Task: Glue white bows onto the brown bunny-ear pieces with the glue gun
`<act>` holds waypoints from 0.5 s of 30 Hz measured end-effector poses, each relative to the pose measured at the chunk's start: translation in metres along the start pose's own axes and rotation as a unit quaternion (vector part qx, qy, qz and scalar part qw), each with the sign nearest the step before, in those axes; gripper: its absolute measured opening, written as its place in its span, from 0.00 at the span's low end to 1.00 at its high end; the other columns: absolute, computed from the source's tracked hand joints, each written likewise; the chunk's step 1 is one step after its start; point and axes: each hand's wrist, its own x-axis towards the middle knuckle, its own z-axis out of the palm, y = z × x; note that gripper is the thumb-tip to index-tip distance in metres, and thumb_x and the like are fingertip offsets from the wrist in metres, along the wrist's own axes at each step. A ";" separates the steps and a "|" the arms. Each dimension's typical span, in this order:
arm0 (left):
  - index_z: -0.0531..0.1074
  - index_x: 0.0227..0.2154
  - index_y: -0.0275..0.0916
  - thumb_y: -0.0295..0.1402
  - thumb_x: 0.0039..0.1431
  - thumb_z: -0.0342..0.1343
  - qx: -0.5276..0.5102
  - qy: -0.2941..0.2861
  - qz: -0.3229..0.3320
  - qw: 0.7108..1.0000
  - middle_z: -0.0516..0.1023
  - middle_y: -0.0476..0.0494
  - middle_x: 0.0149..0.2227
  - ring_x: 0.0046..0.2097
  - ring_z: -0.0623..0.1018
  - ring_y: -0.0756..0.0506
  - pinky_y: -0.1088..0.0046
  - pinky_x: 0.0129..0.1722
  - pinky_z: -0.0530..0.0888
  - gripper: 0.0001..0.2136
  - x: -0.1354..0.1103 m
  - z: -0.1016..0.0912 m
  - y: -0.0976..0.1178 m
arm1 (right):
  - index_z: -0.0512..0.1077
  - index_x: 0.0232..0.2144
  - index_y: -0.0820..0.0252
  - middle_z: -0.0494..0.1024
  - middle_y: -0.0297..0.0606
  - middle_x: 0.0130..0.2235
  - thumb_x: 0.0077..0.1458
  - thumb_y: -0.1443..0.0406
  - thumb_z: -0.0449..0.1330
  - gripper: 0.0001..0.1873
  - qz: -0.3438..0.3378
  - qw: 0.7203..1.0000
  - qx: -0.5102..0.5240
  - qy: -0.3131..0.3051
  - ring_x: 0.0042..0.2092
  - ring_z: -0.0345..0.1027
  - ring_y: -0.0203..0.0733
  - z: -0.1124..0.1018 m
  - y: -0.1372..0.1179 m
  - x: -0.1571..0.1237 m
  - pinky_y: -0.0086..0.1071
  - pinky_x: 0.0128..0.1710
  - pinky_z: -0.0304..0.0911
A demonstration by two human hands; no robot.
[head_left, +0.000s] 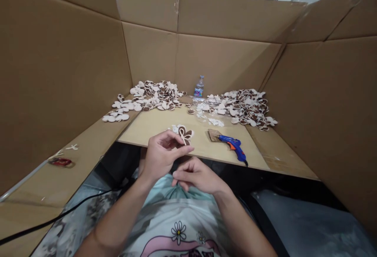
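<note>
Cardboard walls [59,72] box in the work area on three sides, likely as a shelter. The bench [153,125] sits low inside them. A left heap [153,96] and a right heap [244,108] of cream-and-brown cutouts lie along its far edge, seemingly pushed back out of the way of the hands. A water bottle [199,87] stands between them at upper centre. A blue glue gun [232,147] lies right of centre, its tip on a wood scrap [214,134], probably to catch drips. The bow-shaped cutout [185,135] is at frame centre, raised above the bench in the left hand [160,159], whose grip is narrow, pinching it, apparently to bring it into view. The right hand [197,174] hangs lower, grip loosely curled, nothing visible in it.
</note>
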 end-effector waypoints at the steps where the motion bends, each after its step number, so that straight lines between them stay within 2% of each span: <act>1: 0.72 0.22 0.37 0.27 0.39 0.70 0.002 0.001 -0.004 1.000 0.74 0.52 0.23 0.26 0.72 0.53 0.80 0.25 0.70 0.11 0.002 -0.001 -0.001 | 0.78 0.27 0.65 0.65 0.27 0.14 0.54 0.55 0.63 0.17 -0.006 1.000 -0.004 0.003 0.17 0.48 0.26 0.000 -0.004 -0.006 0.25 0.19 0.43; 4: 0.71 0.22 0.37 0.30 0.39 0.70 0.013 0.016 -0.015 1.000 0.74 0.51 0.23 0.26 0.72 0.52 0.79 0.25 0.71 0.11 0.009 -0.004 -0.007 | 0.77 0.24 0.62 0.59 0.25 0.14 0.57 0.55 0.60 0.18 -0.066 0.997 0.007 0.046 0.15 0.44 0.26 -0.004 -0.016 -0.030 0.26 0.19 0.40; 7: 0.71 0.22 0.36 0.32 0.39 0.70 0.026 0.036 -0.017 0.999 0.74 0.51 0.23 0.26 0.72 0.52 0.78 0.27 0.70 0.13 0.016 -0.009 -0.015 | 0.76 0.22 0.58 0.54 0.23 0.12 0.57 0.54 0.60 0.18 -0.205 0.971 0.037 0.114 0.14 0.40 0.26 -0.014 -0.033 -0.053 0.26 0.18 0.42; 10: 0.71 0.22 0.36 0.34 0.38 0.71 0.022 0.033 -0.019 0.999 0.73 0.52 0.22 0.26 0.72 0.52 0.77 0.28 0.71 0.13 0.023 -0.016 -0.021 | 0.75 0.21 0.53 0.44 0.20 0.09 0.56 0.54 0.62 0.15 -0.341 0.915 0.055 0.208 0.14 0.36 0.29 -0.029 -0.055 -0.072 0.25 0.17 0.44; 12: 0.71 0.22 0.36 0.33 0.37 0.71 0.013 0.021 -0.026 0.999 0.74 0.52 0.22 0.27 0.73 0.52 0.76 0.30 0.72 0.13 0.026 -0.020 -0.024 | 0.74 0.20 0.53 0.42 0.20 0.10 0.55 0.56 0.63 0.14 -0.405 0.872 0.070 0.265 0.14 0.33 0.29 -0.042 -0.071 -0.083 0.24 0.14 0.42; 13: 0.72 0.22 0.36 0.33 0.37 0.72 0.008 0.014 -0.032 0.999 0.75 0.51 0.23 0.27 0.74 0.51 0.76 0.32 0.72 0.13 0.027 -0.022 -0.025 | 0.74 0.20 0.54 0.44 0.20 0.11 0.54 0.57 0.65 0.14 -0.432 0.850 0.084 0.291 0.14 0.34 0.28 -0.048 -0.078 -0.089 0.24 0.14 0.42; 15: 0.73 0.23 0.36 0.32 0.36 0.72 0.000 0.000 -0.046 0.999 0.76 0.50 0.24 0.29 0.75 0.51 0.74 0.34 0.73 0.14 0.029 -0.025 -0.026 | 0.73 0.20 0.57 0.55 0.21 0.14 0.49 0.59 0.69 0.12 -0.467 0.808 0.122 0.338 0.15 0.46 0.25 -0.059 -0.090 -0.099 0.22 0.17 0.50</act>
